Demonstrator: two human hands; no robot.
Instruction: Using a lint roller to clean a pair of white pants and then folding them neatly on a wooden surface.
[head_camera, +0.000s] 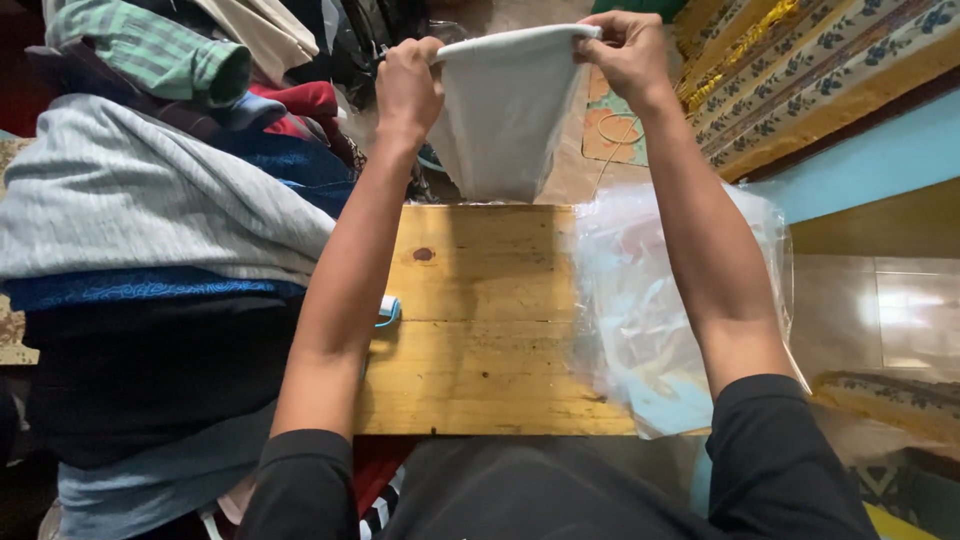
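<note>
Up at the top middle of the frame, a folded white cloth (500, 105) hangs in the air inside a thin clear bag (545, 150). Both hands hold it by its top edge. The left hand (408, 85) has a closed grip on the left corner, with the fingers curled tight over the edge. The right hand (627, 55) has a closed grip on the right corner, pinching it from above. The cloth is stretched flat between them and its lower end droops to a point, just above the far edge of the worktop (480, 320).

So the cloth looks folded already and seems to sit in its bag, though the bag is hard to see. It has not been set down yet. The mouth of the bag looks open, but I cannot tell for sure.

Below the hands, the wooden worktop fills the middle of the frame. A heap of clear bags (650, 310) lies on its right side, hanging over the edge. A small white and blue thing (388, 308) peeks out beside the left arm. On the left of the frame, a big pile of clothes (150, 230) is stacked high, with grey, blue, red and green pieces. Much of that pile looks unpacked.
</note>
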